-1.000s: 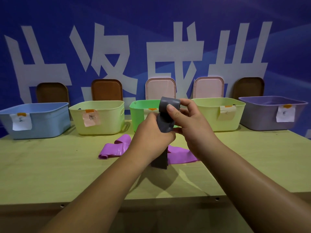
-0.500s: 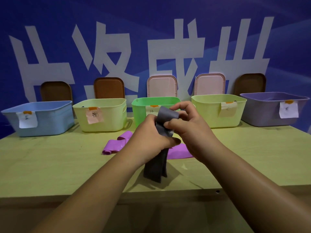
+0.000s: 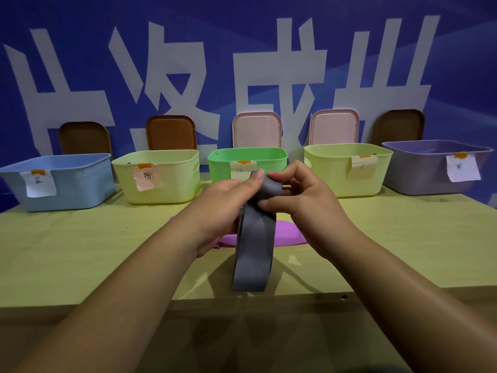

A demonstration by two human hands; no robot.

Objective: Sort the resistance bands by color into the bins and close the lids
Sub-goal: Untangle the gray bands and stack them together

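Fingers and thumbs of both hands pinch the top fold of the grey band, with the left hand and right hand close together. The band's loop hangs below them, toward the near edge of the table. A purple band lies on the table behind, partly hidden. All five bins stand open and the lids lean against the wall. I judge that at least two bands and every lid remain; the bins' contents are hidden.
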